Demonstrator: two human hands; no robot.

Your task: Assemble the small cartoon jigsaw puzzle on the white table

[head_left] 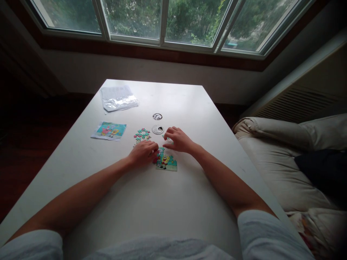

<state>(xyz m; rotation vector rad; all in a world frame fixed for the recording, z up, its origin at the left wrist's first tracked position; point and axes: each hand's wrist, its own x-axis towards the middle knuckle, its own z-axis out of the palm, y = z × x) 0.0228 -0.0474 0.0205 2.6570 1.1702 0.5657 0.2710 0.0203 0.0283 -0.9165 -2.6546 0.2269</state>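
Note:
A partly joined jigsaw puzzle [168, 164] with a yellow cartoon figure lies flat on the white table in front of me. My left hand [144, 152] rests at its upper left edge, fingers curled together; whatever they hold is hidden. Just beyond this hand is a cluster of loose puzzle pieces [142, 134], green and pink. My right hand [177, 140] hovers above the puzzle's upper right, thumb and fingers apart. A few more pieces show between those fingers, partly covered by the hand, and I see nothing gripped there.
Past the hands lie a round tin lid [156, 130] and a second round metal piece [157, 116]. A picture sheet [110, 130] is on the left of the table [151, 206]. Clear plastic packaging [118, 98] lies farther back. A beige sofa [260, 159] stands to the right.

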